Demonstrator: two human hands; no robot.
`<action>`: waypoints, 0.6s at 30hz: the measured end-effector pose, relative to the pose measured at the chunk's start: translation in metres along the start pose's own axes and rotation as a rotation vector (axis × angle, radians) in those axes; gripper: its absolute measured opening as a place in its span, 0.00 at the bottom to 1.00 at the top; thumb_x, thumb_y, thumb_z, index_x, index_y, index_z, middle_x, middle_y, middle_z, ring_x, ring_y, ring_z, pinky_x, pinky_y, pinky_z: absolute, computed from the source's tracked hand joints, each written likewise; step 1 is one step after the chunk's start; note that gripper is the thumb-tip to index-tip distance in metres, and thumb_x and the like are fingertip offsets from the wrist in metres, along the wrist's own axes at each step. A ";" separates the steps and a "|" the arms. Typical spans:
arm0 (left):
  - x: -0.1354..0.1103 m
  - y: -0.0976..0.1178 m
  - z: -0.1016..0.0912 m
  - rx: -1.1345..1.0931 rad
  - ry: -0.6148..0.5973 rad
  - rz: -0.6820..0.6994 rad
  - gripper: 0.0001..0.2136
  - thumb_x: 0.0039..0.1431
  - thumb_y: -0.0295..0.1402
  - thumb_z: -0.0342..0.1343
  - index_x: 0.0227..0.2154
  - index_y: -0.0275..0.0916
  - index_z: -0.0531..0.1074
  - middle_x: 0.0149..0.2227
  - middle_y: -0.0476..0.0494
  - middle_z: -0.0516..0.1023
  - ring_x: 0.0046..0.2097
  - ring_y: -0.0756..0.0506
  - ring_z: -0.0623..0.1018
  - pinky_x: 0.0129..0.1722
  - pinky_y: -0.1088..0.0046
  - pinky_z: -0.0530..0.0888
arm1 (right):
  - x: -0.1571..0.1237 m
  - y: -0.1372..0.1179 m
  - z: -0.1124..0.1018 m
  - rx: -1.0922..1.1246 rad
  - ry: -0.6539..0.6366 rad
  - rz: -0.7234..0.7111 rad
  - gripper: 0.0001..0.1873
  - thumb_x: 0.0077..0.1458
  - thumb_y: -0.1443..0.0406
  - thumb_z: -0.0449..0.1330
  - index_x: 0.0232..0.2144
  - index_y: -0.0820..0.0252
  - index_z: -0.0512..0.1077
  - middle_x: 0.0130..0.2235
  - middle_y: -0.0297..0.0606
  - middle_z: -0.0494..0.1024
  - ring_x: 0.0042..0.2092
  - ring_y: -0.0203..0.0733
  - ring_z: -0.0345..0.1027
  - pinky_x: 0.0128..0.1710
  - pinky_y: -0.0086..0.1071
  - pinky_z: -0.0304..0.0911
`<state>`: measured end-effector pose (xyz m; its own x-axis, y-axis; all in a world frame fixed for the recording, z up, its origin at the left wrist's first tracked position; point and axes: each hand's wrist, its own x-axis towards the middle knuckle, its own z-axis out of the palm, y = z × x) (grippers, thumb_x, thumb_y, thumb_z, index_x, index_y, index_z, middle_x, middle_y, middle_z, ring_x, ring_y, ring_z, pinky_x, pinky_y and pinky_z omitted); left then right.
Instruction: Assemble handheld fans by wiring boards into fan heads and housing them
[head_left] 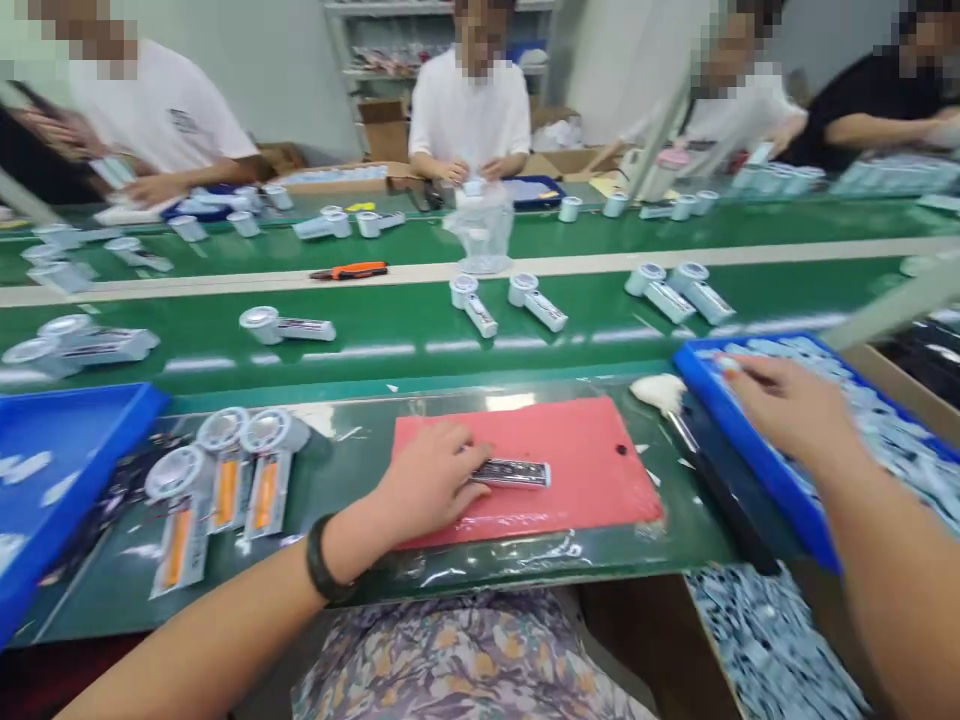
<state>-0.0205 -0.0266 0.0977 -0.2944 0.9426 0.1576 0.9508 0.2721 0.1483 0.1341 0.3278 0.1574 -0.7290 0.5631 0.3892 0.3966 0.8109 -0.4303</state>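
Note:
My left hand [435,475] is closed over a white handheld device [517,472] that lies on a red mat [570,430]. Its handle pokes out to the right with dark inner parts showing; the other end is hidden under my fingers. My right hand [795,400] is over the near-left part of a blue tray [787,510] full of pale plastic parts [919,450]. Its fingers pinch together at the tray's far left corner, with a small whitish bit at the tips, too blurred to name.
Round-headed devices with orange strips [262,490] stand left of the mat, beside another blue tray [82,400]. A black-handled brush-like tool [712,480] lies at right. Beyond, a green conveyor belt [390,360] carries similar devices [480,310]; several co-workers sit across it.

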 end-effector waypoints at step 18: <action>-0.005 0.004 0.004 -0.248 0.316 0.023 0.08 0.68 0.31 0.53 0.44 0.40 0.75 0.42 0.40 0.79 0.46 0.42 0.78 0.46 0.61 0.77 | -0.085 -0.138 0.081 0.356 -0.646 -0.325 0.08 0.59 0.67 0.67 0.42 0.56 0.74 0.41 0.37 0.79 0.40 0.42 0.74 0.41 0.38 0.71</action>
<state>-0.0154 -0.0294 0.0940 -0.3253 0.8317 0.4500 0.9166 0.1603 0.3662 0.0962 0.1550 0.1174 -0.9991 0.0162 0.0381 -0.0126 0.7575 -0.6528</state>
